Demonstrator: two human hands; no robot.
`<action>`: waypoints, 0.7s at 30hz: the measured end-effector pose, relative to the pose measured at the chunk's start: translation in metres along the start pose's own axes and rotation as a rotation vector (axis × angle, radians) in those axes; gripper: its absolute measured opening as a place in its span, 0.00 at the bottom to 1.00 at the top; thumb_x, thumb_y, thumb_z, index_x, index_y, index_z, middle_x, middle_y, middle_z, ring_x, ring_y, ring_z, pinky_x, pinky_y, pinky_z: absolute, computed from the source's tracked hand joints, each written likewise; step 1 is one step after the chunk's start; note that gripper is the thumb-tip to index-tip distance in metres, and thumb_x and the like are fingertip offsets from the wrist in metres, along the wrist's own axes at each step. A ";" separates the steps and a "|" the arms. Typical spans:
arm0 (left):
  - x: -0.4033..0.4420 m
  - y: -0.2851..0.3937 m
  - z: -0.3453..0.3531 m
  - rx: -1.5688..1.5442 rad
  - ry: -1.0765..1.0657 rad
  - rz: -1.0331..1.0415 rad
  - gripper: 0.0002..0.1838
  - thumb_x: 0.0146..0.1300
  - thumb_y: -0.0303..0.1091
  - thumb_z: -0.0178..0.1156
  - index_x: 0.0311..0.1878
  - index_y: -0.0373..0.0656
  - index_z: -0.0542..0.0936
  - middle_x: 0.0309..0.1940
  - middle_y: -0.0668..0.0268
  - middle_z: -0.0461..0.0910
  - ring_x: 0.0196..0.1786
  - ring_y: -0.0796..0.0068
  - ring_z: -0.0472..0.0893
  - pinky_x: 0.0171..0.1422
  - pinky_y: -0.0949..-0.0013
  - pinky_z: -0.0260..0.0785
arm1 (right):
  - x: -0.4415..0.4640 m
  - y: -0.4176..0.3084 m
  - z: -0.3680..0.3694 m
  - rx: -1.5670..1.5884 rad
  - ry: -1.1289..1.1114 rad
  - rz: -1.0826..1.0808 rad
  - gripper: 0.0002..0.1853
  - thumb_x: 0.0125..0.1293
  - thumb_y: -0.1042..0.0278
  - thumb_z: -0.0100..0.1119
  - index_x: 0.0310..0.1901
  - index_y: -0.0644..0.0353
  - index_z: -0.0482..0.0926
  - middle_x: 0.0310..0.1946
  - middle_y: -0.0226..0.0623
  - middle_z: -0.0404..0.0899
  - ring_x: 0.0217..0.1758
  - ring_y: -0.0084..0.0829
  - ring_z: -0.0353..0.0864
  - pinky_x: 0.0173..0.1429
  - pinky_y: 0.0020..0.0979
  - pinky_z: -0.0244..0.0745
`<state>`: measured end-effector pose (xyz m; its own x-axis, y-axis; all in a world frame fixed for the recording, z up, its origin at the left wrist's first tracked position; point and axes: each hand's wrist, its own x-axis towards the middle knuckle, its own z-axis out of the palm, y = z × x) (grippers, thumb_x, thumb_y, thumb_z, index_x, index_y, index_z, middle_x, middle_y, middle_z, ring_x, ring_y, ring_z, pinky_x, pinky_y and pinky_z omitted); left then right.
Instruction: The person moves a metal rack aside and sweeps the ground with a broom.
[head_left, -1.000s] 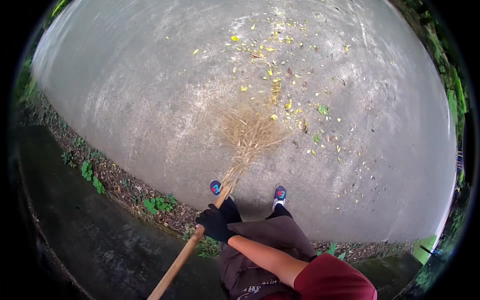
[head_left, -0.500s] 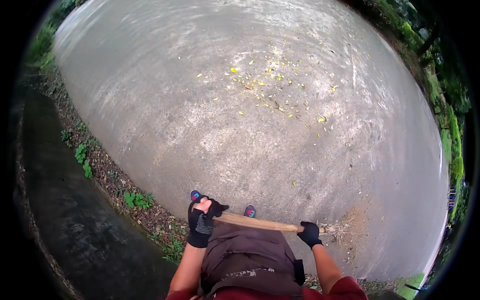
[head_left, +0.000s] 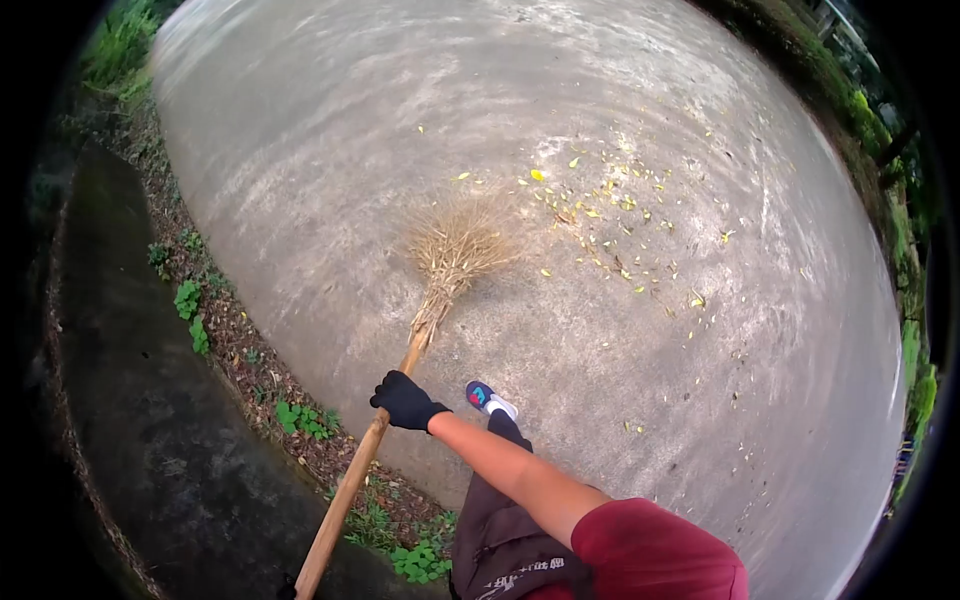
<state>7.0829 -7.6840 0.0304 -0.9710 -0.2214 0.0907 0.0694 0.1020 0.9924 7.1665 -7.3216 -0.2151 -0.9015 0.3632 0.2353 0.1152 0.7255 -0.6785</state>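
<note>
A twig broom [head_left: 440, 285] with a long wooden handle slants from the bottom left towards the middle of the head view. Its bristles are fanned out, left of the scattered yellow leaves [head_left: 610, 210]. My right hand [head_left: 405, 400], in a black glove, is wrapped round the handle below the bristles. Only a dark sliver of my left hand [head_left: 287, 588] shows against the handle at the bottom edge; most of it is cut off by the frame.
Grey pavement [head_left: 620, 400] spreads ahead. On the left, a strip of soil with dead leaves and green plants [head_left: 305, 420] borders a dark channel [head_left: 150, 400]. Greenery lines the right edge. One shoe [head_left: 480, 395] of mine is on the pavement.
The broom has swung from lying across my body, bristles at the right, to pointing forward and left. My right arm has crossed leftwards; my left hand has dropped to the frame's bottom edge.
</note>
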 end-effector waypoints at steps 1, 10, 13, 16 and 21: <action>0.022 -0.014 0.019 0.020 -0.002 -0.010 0.13 0.58 0.36 0.48 0.18 0.49 0.67 0.16 0.70 0.66 0.27 0.71 0.71 0.44 0.65 0.69 | 0.001 0.006 0.008 0.030 -0.010 0.046 0.08 0.41 0.69 0.63 0.27 0.50 0.76 0.27 0.33 0.74 0.38 0.38 0.72 0.47 0.38 0.66; -0.173 -0.092 0.302 -0.011 -0.956 -0.783 0.13 0.52 0.31 0.60 0.21 0.45 0.64 0.16 0.69 0.64 0.24 0.76 0.68 0.43 0.72 0.63 | -0.302 0.143 -0.110 -0.465 -0.139 1.033 0.09 0.47 0.58 0.63 0.26 0.53 0.78 0.27 0.37 0.78 0.37 0.41 0.78 0.46 0.47 0.67; -0.220 -0.096 0.362 -0.111 -1.269 -0.538 0.12 0.54 0.30 0.59 0.21 0.45 0.66 0.20 0.68 0.71 0.25 0.77 0.70 0.36 0.72 0.62 | -0.331 0.131 -0.214 -0.620 -0.460 1.198 0.10 0.48 0.58 0.62 0.34 0.45 0.80 0.31 0.31 0.79 0.45 0.34 0.78 0.64 0.59 0.49; -0.160 -0.061 0.378 -0.394 -0.932 -0.949 0.12 0.53 0.31 0.57 0.19 0.45 0.64 0.15 0.67 0.67 0.22 0.70 0.70 0.42 0.63 0.68 | -0.298 0.132 -0.237 -0.533 -0.590 1.070 0.14 0.47 0.55 0.63 0.37 0.46 0.81 0.34 0.33 0.80 0.44 0.37 0.80 0.63 0.54 0.56; -0.011 -0.035 0.281 -0.765 -0.688 -0.586 0.16 0.57 0.33 0.50 0.15 0.52 0.60 0.06 0.75 0.60 0.13 0.82 0.60 0.33 0.73 0.59 | -0.110 0.160 -0.184 -0.154 -0.432 0.467 0.14 0.43 0.57 0.66 0.33 0.51 0.81 0.27 0.37 0.81 0.35 0.39 0.81 0.41 0.40 0.71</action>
<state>7.0274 -7.4130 -0.0293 -0.8031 0.5508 -0.2273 -0.5355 -0.4999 0.6807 7.3614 -7.1381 -0.2209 -0.8252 0.4158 -0.3824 0.5643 0.6357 -0.5267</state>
